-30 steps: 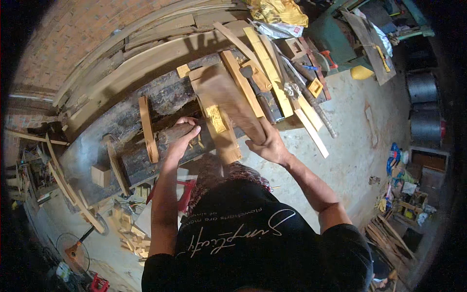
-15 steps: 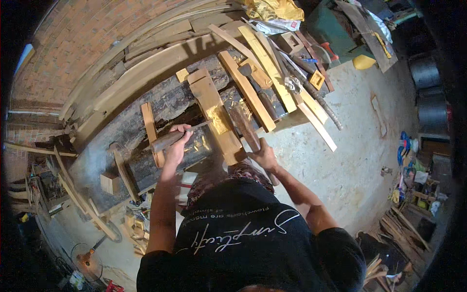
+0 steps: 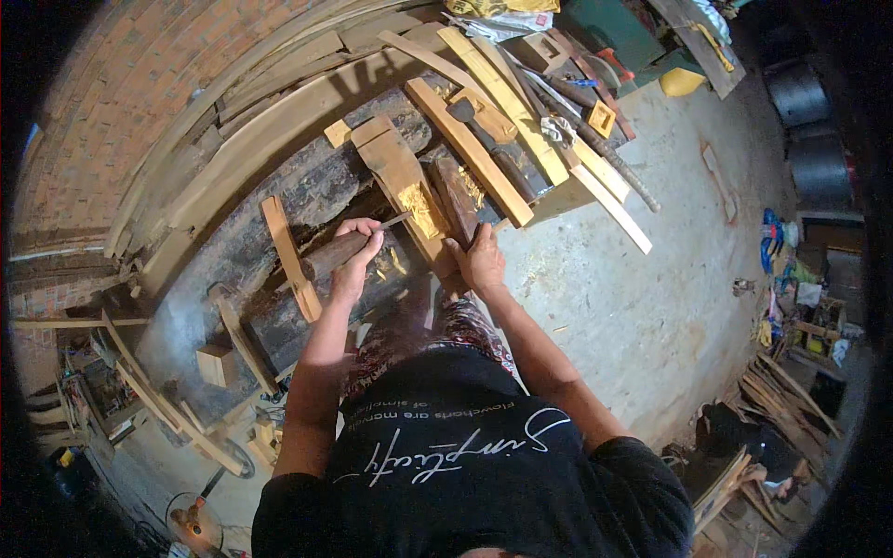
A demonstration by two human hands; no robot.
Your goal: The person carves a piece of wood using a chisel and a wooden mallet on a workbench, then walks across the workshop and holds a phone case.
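My left hand (image 3: pixel 352 265) is closed round the wooden handle of a chisel (image 3: pixel 333 254). The chisel's metal blade points right, its tip close to the left edge of a thick wooden beam (image 3: pixel 383 153). Pale wood chips (image 3: pixel 423 212) lie on the beam's near half. Along the beam's right side rests a dark wooden mallet (image 3: pixel 453 193). My right hand (image 3: pixel 480 260) is closed at its near end, thumb by the beam's edge; the palm hides the handle. Under the beam is a dark, rough log bench (image 3: pixel 316 177).
A short wooden bar (image 3: pixel 288 256) lies left of the chisel. To the right are a long batten (image 3: pixel 470 153), a dark-headed tool (image 3: pixel 462 112) and several more strips. A wood block (image 3: pixel 217 365) sits at the lower left, and a brick wall (image 3: pixel 121 112) rises behind.
The mallet has shifted left and away from me, against the beam's side, and my right hand has moved left with it. My left hand and chisel moved slightly right. The view has shifted a little.
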